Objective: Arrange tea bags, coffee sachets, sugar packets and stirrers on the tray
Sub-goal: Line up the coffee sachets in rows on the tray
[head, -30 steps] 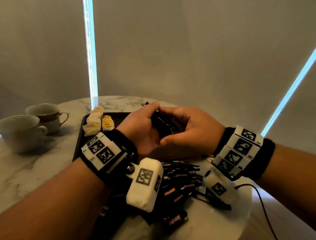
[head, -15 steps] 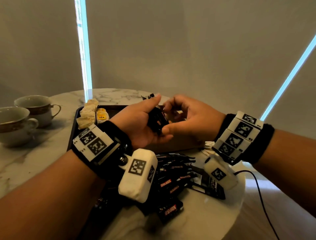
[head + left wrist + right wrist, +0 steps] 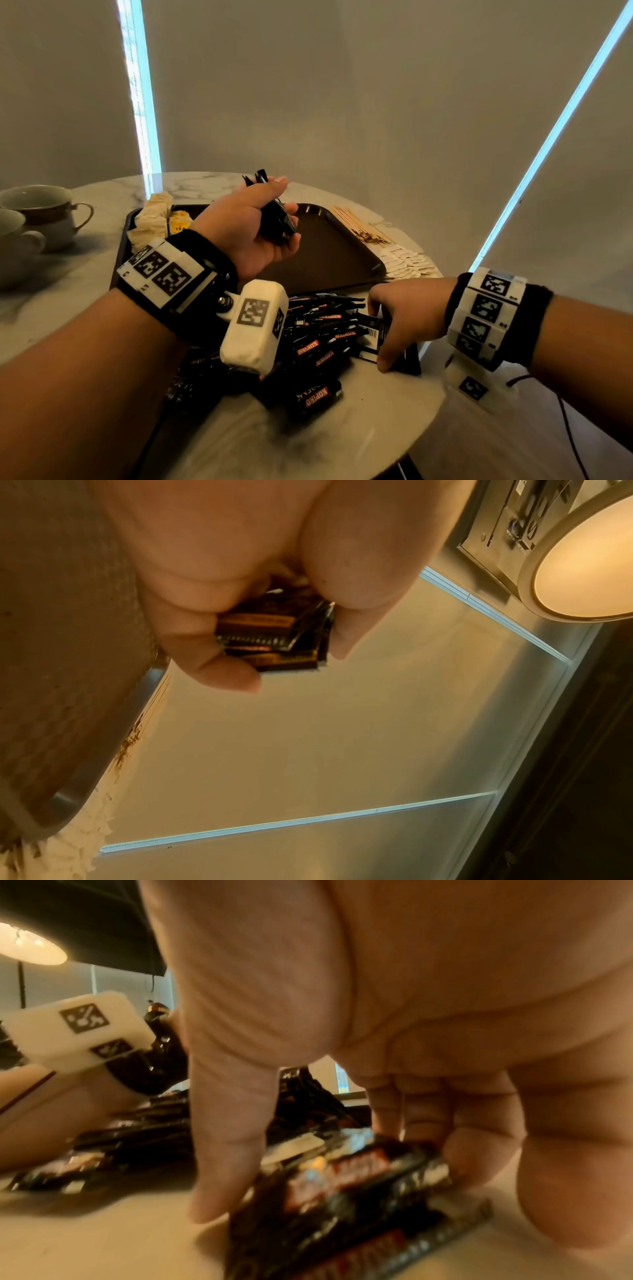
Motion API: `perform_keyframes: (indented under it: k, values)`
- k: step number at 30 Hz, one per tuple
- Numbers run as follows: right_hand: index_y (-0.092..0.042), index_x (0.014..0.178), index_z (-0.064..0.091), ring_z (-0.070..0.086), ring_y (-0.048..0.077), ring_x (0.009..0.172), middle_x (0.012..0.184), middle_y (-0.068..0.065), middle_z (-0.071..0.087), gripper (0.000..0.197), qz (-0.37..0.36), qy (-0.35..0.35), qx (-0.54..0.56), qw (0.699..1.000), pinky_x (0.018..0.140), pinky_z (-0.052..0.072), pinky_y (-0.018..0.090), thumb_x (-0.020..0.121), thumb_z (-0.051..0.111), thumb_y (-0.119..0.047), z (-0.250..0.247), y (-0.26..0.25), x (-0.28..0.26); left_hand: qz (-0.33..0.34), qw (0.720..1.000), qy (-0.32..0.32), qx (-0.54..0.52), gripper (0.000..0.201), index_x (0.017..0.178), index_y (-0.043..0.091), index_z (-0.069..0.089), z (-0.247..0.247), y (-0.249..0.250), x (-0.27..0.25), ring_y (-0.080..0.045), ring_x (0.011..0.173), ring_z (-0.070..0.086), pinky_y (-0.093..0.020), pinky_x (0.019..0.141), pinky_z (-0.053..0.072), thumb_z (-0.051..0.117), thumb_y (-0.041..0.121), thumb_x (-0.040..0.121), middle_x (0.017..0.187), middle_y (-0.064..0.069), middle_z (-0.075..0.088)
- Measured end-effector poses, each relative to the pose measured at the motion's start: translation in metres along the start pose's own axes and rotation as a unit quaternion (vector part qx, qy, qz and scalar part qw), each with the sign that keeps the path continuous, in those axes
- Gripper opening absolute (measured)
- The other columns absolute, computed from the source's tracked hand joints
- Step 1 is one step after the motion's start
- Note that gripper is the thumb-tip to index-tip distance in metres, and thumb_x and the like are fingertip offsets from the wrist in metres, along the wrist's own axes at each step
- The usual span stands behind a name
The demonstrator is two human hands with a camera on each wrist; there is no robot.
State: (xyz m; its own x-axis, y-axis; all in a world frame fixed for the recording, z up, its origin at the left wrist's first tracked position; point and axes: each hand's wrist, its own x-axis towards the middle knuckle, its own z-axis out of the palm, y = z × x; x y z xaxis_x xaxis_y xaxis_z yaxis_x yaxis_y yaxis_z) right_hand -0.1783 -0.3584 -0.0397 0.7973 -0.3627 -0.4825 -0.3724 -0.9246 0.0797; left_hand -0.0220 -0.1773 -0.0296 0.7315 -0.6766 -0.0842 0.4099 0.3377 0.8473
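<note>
My left hand (image 3: 253,222) hovers over the dark tray (image 3: 329,260) and grips a bundle of black coffee sachets (image 3: 278,222), whose ends stick out between thumb and fingers in the left wrist view (image 3: 274,639). My right hand (image 3: 400,315) is down at the right end of the loose pile of coffee sachets (image 3: 318,339) on the table. Its thumb and curled fingers close round a few sachets (image 3: 359,1175). Tea bags (image 3: 150,219) lie in the tray's far left corner. Wooden stirrers (image 3: 356,222) and white sugar packets (image 3: 407,262) lie on the table right of the tray.
Two cups (image 3: 44,212) stand at the left on the round marble table (image 3: 376,428). The table's front right edge runs close to my right wrist. A black cable (image 3: 568,431) hangs off to the right. Most of the tray's floor is bare.
The hands have parted. My right hand left the bundle and dropped to the pile near the table's edge. My left hand keeps the bundle over the tray.
</note>
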Motion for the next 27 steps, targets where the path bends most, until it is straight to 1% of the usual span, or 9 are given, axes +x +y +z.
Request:
perform_keyframes:
  k: [6, 10, 14, 16, 18, 20, 22, 24, 27]
  values:
    - [-0.026, 0.118, 0.056, 0.063, 0.017, 0.096, 0.107, -0.003, 0.065, 0.063, 0.009, -0.01, -0.026, 1.0, 0.088, 0.058, 0.038, 0.069, 0.081, -0.057, 0.002, 0.005, 0.0, -0.008, 1.0, 0.001, -0.003, 0.057, 0.142, 0.007, 0.047, 0.0, -0.001, 0.0, -0.021, 0.086, 0.057, -0.035, 0.055, 0.054, 0.065, 0.034, 0.095, 0.11, -0.013, 0.053]
    - [-0.028, 0.119, 0.056, 0.062, 0.017, 0.1, 0.109, -0.004, 0.065, 0.058, 0.027, -0.024, -0.009, 0.999, 0.092, 0.056, 0.038, 0.072, 0.08, -0.051, 0.006, 0.014, 0.004, -0.013, 1.0, -0.014, -0.003, 0.036, 0.124, 0.014, 0.053, 0.001, -0.001, -0.003, -0.024, 0.093, 0.061, -0.037, 0.059, 0.057, 0.065, 0.033, 0.096, 0.109, -0.01, 0.053]
    - [-0.029, 0.122, 0.053, 0.062, 0.016, 0.103, 0.113, -0.003, 0.065, 0.059, 0.045, -0.017, 0.011, 0.999, 0.093, 0.055, 0.037, 0.072, 0.081, -0.045, 0.001, 0.019, 0.004, -0.015, 1.0, -0.017, 0.004, 0.032, 0.123, 0.018, 0.052, 0.0, 0.0, -0.004, -0.026, 0.096, 0.064, -0.038, 0.059, 0.057, 0.065, 0.029, 0.096, 0.109, -0.009, 0.055]
    - [-0.029, 0.118, 0.055, 0.064, 0.014, 0.097, 0.106, -0.004, 0.066, 0.052, 0.056, 0.013, 0.037, 0.998, 0.09, 0.057, 0.036, 0.074, 0.079, -0.042, -0.01, 0.023, 0.002, -0.019, 1.0, -0.024, 0.0, 0.022, 0.117, 0.023, 0.055, 0.001, 0.0, -0.006, -0.024, 0.091, 0.061, -0.034, 0.055, 0.054, 0.064, 0.026, 0.097, 0.108, -0.009, 0.056]
    - [-0.028, 0.114, 0.056, 0.067, 0.013, 0.09, 0.1, -0.004, 0.068, 0.042, 0.056, 0.08, 0.093, 0.991, 0.086, 0.058, 0.035, 0.079, 0.076, -0.041, -0.024, 0.025, -0.002, -0.019, 0.999, -0.028, -0.005, 0.018, 0.115, 0.027, 0.058, 0.001, 0.001, -0.007, -0.024, 0.088, 0.06, -0.032, 0.053, 0.052, 0.063, 0.024, 0.097, 0.113, -0.012, 0.057]
    - [-0.027, 0.11, 0.059, 0.068, 0.014, 0.084, 0.096, -0.002, 0.07, 0.031, 0.03, 0.171, 0.193, 0.966, 0.076, 0.058, 0.032, 0.084, 0.073, -0.038, -0.037, 0.021, -0.006, -0.018, 0.999, -0.037, -0.01, 0.026, 0.123, 0.028, 0.058, 0.002, 0.001, -0.009, -0.025, 0.086, 0.063, -0.032, 0.053, 0.053, 0.061, 0.024, 0.098, 0.117, -0.014, 0.059]
    - [-0.029, 0.105, 0.06, 0.069, 0.015, 0.08, 0.095, 0.0, 0.072, 0.022, -0.026, 0.231, 0.335, 0.913, 0.063, 0.054, 0.029, 0.087, 0.071, -0.034, -0.045, 0.008, -0.006, -0.019, 0.999, -0.05, -0.008, 0.038, 0.132, 0.029, 0.053, 0.005, 0.001, -0.012, -0.028, 0.086, 0.067, -0.036, 0.055, 0.055, 0.063, 0.026, 0.096, 0.118, -0.016, 0.061]
    - [-0.027, 0.099, 0.06, 0.072, 0.019, 0.083, 0.097, 0.005, 0.073, 0.011, -0.09, 0.229, 0.47, 0.848, 0.067, 0.059, 0.034, 0.091, 0.068, -0.026, -0.049, -0.014, -0.004, -0.01, 0.998, -0.064, 0.008, 0.052, 0.136, 0.029, 0.051, 0.006, 0.0, -0.014, -0.03, 0.09, 0.067, -0.04, 0.058, 0.057, 0.069, 0.028, 0.087, 0.116, -0.015, 0.06]
    - [-0.017, 0.099, 0.065, 0.07, 0.018, 0.074, 0.09, 0.01, 0.073, 0.008, -0.186, 0.204, 0.574, 0.771, 0.063, 0.058, 0.028, 0.095, 0.061, -0.011, -0.054, -0.049, 0.001, 0.004, 0.993, -0.111, 0.026, 0.067, 0.143, 0.02, 0.048, 0.007, -0.004, -0.015, -0.03, 0.093, 0.069, -0.043, 0.065, 0.058, 0.075, 0.029, 0.082, 0.118, -0.017, 0.061]
